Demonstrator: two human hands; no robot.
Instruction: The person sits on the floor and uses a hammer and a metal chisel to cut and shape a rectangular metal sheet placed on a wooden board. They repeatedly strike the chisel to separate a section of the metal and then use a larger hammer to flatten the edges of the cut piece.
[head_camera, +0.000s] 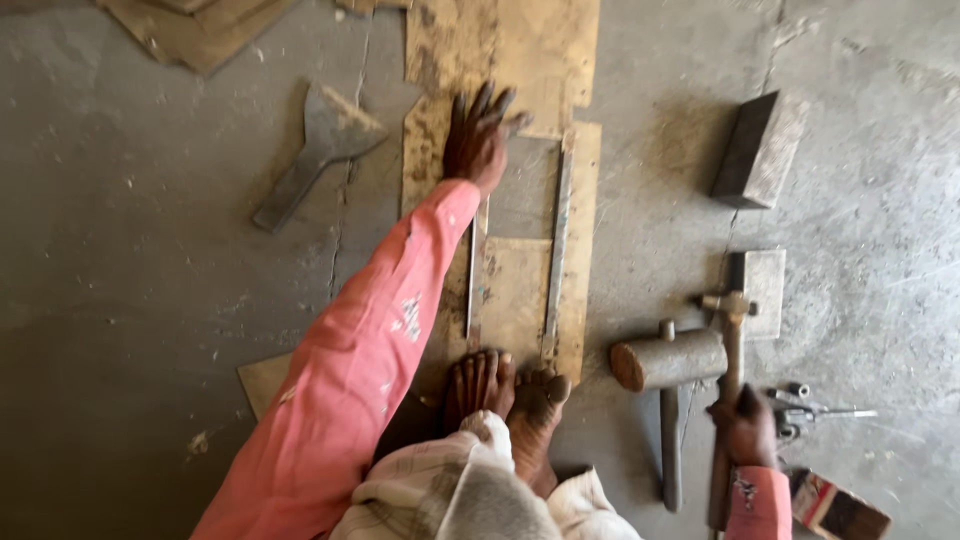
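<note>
My left hand (478, 135) lies flat, fingers spread, on a worn brown sheet (520, 60) on the concrete floor, arm in a pink sleeve stretched forward. Two long thin metal strips (557, 240) lie on the sheet in front of my bare feet (505, 385), whose toes press its near edge. My right hand (745, 425) grips the handle of a small hammer (730, 340) whose head rests near a flat metal block (762, 290).
A wide-bladed scraper (315, 150) lies at upper left. A dark rectangular block (760, 148) sits at upper right. A heavy cylindrical mallet (668, 362) lies beside the hammer. Small metal bits (800, 405) and a box (840, 510) are at lower right.
</note>
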